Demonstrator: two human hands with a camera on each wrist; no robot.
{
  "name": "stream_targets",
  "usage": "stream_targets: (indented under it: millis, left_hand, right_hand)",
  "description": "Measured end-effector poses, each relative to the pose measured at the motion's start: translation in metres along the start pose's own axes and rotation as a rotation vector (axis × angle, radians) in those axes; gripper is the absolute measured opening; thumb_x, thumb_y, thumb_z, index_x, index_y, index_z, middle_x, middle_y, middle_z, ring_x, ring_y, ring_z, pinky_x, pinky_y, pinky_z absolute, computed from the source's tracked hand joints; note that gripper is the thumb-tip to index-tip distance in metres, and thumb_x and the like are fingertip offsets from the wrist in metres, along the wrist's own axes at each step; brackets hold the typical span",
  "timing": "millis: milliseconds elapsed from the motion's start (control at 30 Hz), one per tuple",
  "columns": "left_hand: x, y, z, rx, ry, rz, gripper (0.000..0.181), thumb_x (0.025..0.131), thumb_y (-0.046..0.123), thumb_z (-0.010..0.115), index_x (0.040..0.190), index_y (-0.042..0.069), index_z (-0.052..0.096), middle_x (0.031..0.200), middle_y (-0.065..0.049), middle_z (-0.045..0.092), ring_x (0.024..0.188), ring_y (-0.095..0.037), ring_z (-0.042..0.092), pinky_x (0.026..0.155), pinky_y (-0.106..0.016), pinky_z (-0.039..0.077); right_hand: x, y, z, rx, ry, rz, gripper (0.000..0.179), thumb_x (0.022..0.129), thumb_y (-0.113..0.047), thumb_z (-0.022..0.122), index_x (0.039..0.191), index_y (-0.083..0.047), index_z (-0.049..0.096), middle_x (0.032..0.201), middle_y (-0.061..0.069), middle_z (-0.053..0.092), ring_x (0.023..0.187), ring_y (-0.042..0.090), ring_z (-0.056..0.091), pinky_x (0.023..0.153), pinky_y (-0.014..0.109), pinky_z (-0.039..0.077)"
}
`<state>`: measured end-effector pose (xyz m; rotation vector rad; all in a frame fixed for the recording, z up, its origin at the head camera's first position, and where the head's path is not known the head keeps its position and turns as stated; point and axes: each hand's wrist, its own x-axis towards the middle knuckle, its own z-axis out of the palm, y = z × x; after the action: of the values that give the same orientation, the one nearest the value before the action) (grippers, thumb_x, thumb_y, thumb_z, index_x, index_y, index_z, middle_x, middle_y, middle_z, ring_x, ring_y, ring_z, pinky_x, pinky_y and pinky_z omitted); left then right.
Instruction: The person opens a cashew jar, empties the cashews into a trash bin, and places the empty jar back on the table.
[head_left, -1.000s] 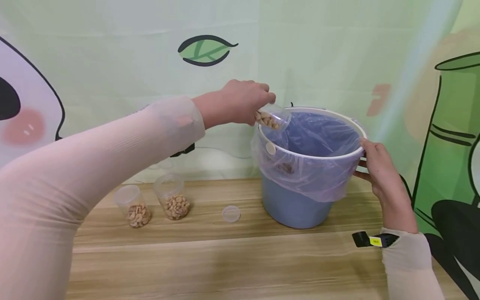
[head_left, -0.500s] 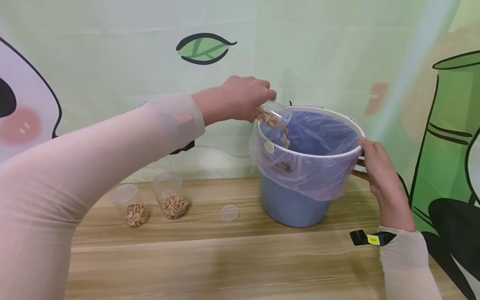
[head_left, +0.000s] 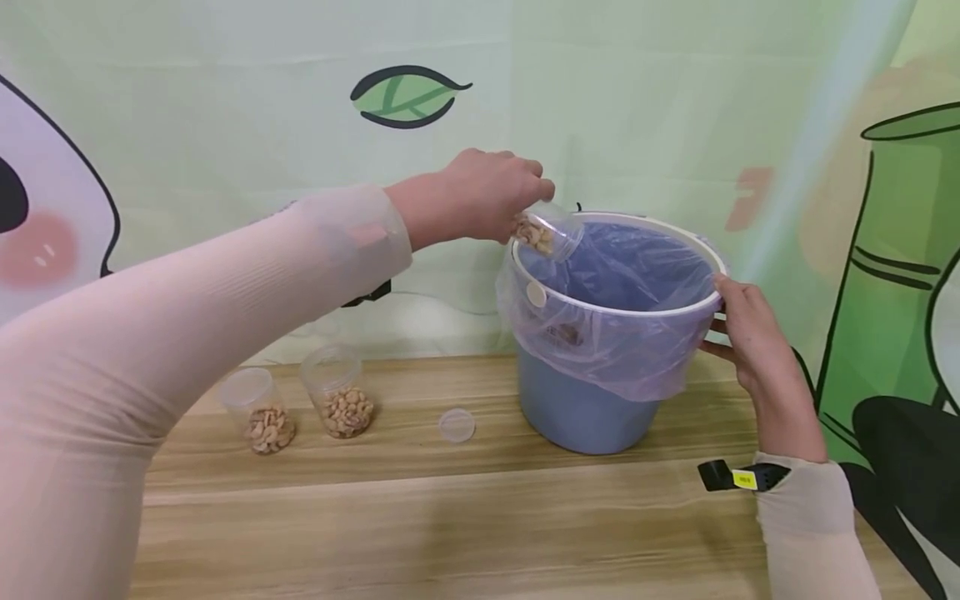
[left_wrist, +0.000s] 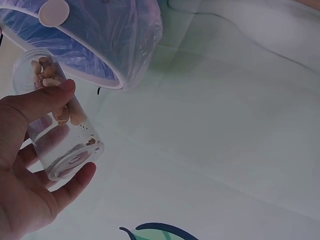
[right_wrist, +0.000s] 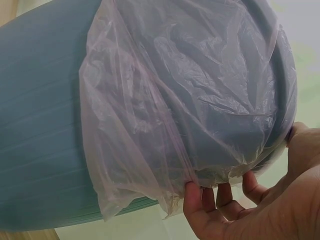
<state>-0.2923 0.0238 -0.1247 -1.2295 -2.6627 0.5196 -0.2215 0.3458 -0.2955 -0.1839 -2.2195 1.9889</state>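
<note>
My left hand (head_left: 487, 196) grips a clear plastic jar (head_left: 562, 231) tipped over the left rim of a blue bucket (head_left: 592, 408). Cashews (left_wrist: 47, 72) lie along the jar's lower side towards its mouth, and a few crumbs show near its base in the left wrist view. A thin pinkish plastic bag (head_left: 637, 354) lines the bucket and folds down over its white rim. At the right side my right hand (head_left: 761, 346) holds the rim, thumb on top and fingers against the bag outside, as the right wrist view shows.
Two more clear jars of cashews stand at the left: a lidded-looking one (head_left: 268, 425) and a second jar (head_left: 347, 408) beside it. A small round translucent lid (head_left: 457, 425) lies on the wooden table (head_left: 450, 533). A printed cloth (head_left: 262, 125) hangs right behind.
Half a second ago several cashews were falling from the jar into the bucket; now none show in the air. The jar tilts slightly more than at first. Both hands keep their places.
</note>
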Motion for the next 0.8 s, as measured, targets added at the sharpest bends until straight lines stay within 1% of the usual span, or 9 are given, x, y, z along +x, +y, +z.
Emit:
stream_targets:
  millis: [200,333,467,533,667,767,800]
  left_hand:
    - [0.003,0.003,0.001,0.060,-0.018,0.003,0.056,0.091,0.014,0.073,0.144,0.015,0.053,0.135,-0.009,0.056,0.120,-0.035,0.056,0.084,-0.055,0.055]
    - [0.005,0.005,0.004,0.095,-0.026,0.012,0.055,0.093,0.014,0.070,0.144,0.015,0.053,0.136,-0.009,0.056,0.119,-0.034,0.056,0.084,-0.053,0.055]
    - [0.006,0.008,0.005,0.101,-0.014,0.028,0.050,0.094,0.016,0.070,0.142,0.015,0.054,0.133,-0.008,0.057,0.118,-0.034,0.056,0.084,-0.053,0.055]
    - [0.007,0.010,0.005,0.101,-0.003,0.035,0.048,0.095,0.016,0.069,0.141,0.014,0.055,0.132,-0.009,0.057,0.117,-0.034,0.057,0.084,-0.053,0.055]
    - [0.009,0.014,0.005,0.099,0.013,0.047,0.049,0.093,0.013,0.069,0.140,0.015,0.056,0.133,-0.008,0.058,0.117,-0.034,0.057,0.085,-0.054,0.055]
    - [0.011,0.015,0.005,0.100,0.015,0.053,0.051,0.092,0.013,0.070,0.141,0.016,0.056,0.134,-0.008,0.058,0.118,-0.034,0.057,0.086,-0.053,0.054]
    - [0.011,0.015,0.005,0.102,0.014,0.054,0.051,0.092,0.013,0.070,0.141,0.016,0.056,0.134,-0.008,0.058,0.118,-0.033,0.057,0.086,-0.053,0.054]
  right_hand:
    - [0.000,-0.001,-0.001,0.008,-0.007,-0.002,0.042,0.106,-0.049,0.041,0.087,-0.016,0.056,0.089,-0.004,0.055,0.077,0.012,0.064,0.068,0.031,0.058]
    - [0.001,-0.001,0.000,0.008,-0.006,-0.005,0.041,0.106,-0.049,0.041,0.088,-0.016,0.056,0.089,-0.005,0.056,0.077,0.012,0.064,0.068,0.031,0.058]
    - [0.001,-0.001,0.001,0.007,0.000,-0.003,0.040,0.106,-0.049,0.041,0.092,-0.014,0.054,0.091,-0.004,0.055,0.078,0.012,0.064,0.068,0.030,0.058]
    - [0.001,-0.001,0.001,-0.001,0.002,-0.003,0.040,0.106,-0.050,0.041,0.096,-0.013,0.052,0.093,-0.004,0.054,0.078,0.011,0.064,0.068,0.030,0.058]
    - [0.001,0.000,0.000,0.002,-0.002,-0.004,0.041,0.106,-0.050,0.041,0.093,-0.013,0.053,0.091,-0.003,0.054,0.077,0.012,0.064,0.068,0.030,0.058]
    - [0.001,-0.001,0.000,0.009,-0.011,-0.006,0.042,0.106,-0.050,0.042,0.087,-0.015,0.055,0.087,-0.004,0.055,0.076,0.013,0.064,0.068,0.031,0.058]
    - [0.001,-0.001,0.000,0.009,-0.012,-0.008,0.041,0.106,-0.050,0.042,0.087,-0.015,0.055,0.088,-0.004,0.055,0.077,0.013,0.064,0.068,0.031,0.058]
